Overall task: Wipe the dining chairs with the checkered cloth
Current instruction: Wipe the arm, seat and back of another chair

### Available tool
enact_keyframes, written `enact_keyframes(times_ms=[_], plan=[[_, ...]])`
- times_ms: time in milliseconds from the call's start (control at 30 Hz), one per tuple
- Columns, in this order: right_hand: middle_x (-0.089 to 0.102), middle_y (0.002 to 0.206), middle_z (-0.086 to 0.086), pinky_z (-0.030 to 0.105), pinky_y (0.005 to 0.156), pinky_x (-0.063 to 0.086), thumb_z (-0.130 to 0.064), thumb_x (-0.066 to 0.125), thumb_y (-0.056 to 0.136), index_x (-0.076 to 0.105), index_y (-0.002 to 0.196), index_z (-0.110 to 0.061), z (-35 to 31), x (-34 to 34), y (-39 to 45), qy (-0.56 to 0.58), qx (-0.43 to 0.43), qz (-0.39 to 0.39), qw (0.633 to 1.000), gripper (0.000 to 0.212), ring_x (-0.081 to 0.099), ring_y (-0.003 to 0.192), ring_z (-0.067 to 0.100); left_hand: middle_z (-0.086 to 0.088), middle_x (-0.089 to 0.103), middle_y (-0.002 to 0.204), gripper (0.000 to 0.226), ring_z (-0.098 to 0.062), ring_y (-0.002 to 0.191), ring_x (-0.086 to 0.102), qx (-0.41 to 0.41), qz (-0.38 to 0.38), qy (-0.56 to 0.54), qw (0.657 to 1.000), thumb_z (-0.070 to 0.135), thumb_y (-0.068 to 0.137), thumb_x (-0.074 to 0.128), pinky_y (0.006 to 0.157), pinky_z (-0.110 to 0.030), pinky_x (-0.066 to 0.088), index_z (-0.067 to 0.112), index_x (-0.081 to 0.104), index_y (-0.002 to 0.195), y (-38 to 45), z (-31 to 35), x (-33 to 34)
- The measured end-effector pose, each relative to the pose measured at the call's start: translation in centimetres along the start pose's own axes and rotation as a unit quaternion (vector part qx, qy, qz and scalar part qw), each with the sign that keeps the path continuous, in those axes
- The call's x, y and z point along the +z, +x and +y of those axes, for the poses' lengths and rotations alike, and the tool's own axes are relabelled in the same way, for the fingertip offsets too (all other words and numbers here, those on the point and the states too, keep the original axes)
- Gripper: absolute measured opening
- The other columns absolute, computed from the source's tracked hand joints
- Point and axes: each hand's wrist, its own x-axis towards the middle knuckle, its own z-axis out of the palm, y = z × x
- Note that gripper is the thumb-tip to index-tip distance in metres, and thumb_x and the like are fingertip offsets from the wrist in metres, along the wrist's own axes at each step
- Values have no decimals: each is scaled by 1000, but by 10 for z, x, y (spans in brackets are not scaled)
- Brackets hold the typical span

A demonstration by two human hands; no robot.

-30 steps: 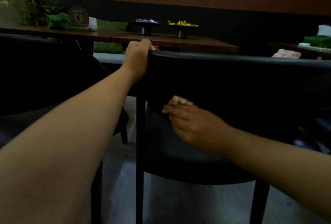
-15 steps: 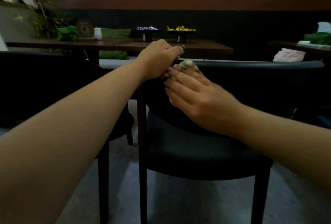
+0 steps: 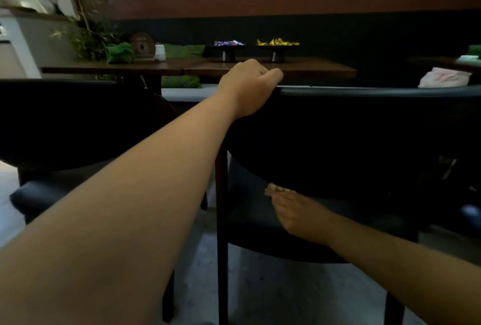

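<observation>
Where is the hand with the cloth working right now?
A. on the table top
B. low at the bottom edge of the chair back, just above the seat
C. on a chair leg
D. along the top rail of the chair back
B: the right hand holds the cloth against the lower edge of the chair back, above the seat, while the left hand grips the top rail.

Left hand (image 3: 248, 88) curled, right hand (image 3: 299, 214) low.

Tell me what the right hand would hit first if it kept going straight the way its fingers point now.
Most likely the lower edge of the dark chair's backrest. The right hand, pinching the checkered cloth, points up and away just above the seat, with its fingertips at that edge. Depth is hard to judge in this dim view.
</observation>
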Motion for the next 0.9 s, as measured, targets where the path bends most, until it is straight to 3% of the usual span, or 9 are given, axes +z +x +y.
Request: enact_keyframes(times_ms=[67, 200, 300, 400, 567, 667, 767, 833, 900], plan=[[72, 104, 11, 34, 97, 50, -21, 81, 69, 77, 93, -6, 1, -7, 1, 4, 37, 62, 997, 28, 67, 103, 23, 5, 42, 54, 43, -5, 48, 41, 3, 5, -6, 1000, 49, 82, 28, 53, -29, 26, 17, 52, 67, 0, -2, 2], [61, 124, 22, 45, 106, 38, -1, 44, 95, 65, 115, 5, 38, -63, 15, 48, 105, 213, 970, 29, 55, 121, 35, 6, 38, 45, 41, -8, 43, 35, 1, 55, -40, 998, 47, 80, 32, 51, -32, 24, 20, 42, 52, -1, -2, 6], [58, 128, 23, 49, 112, 31, -2, 49, 97, 61, 120, 4, 80, -104, 14, 46, 127, 285, 949, 26, 45, 129, 38, 5, 35, 36, 47, -10, 40, 30, -12, 88, -69, 994, 43, 76, 38, 50, -32, 24, 15, 39, 39, -3, 1, 8], [60, 126, 22, 50, 110, 35, 0, 52, 97, 63, 118, 5, 97, -115, 5, 9, 155, 337, 929, 24, 46, 128, 39, 3, 32, 34, 47, -11, 42, 28, -9, 105, -73, 992, 42, 72, 41, 51, -33, 24, 11, 39, 36, -5, 1, 8], [70, 106, 20, 46, 93, 50, 2, 57, 89, 73, 97, 6, 62, -73, -11, -6, 65, 264, 962, 18, 62, 110, 35, 0, 40, 45, 54, -20, 53, 41, -19, 110, -84, 990, 44, 76, 38, 57, -37, 33, -4, 60, 61, -5, 3, 10], [72, 104, 14, 41, 95, 48, -2, 48, 91, 75, 95, 2, 47, -46, -23, 5, 5, 189, 982, 27, 63, 111, 30, 3, 40, 44, 49, -12, 48, 40, -20, 78, -83, 993, 44, 78, 36, 54, -32, 31, 7, 53, 51, -6, 4, 6], [74, 99, 6, 36, 94, 52, -12, 66, 83, 78, 85, -8, 43, -37, -31, -10, -59, 121, 991, 14, 65, 108, 24, 6, 38, 44, 43, -7, 44, 37, -37, 77, -71, 994, 42, 85, 37, 46, -20, 26, 19, 41, 49, -6, 6, 7], [74, 94, 3, 33, 89, 53, -16, 70, 79, 79, 78, -12, 42, -43, -32, -2, -77, 91, 993, 10, 67, 104, 21, 6, 39, 49, 42, -7, 46, 35, -70, 115, -51, 990, 38, 89, 41, 48, -23, 30, 19, 41, 51, -7, 8, 8], [74, 94, 9, 36, 90, 53, -9, 55, 89, 78, 80, -7, 47, -54, -28, 23, -37, 135, 990, 24, 68, 101, 25, 3, 42, 52, 42, -11, 49, 39, -58, 106, -50, 991, 42, 84, 36, 52, -32, 33, 17, 45, 52, -7, 7, 9]])
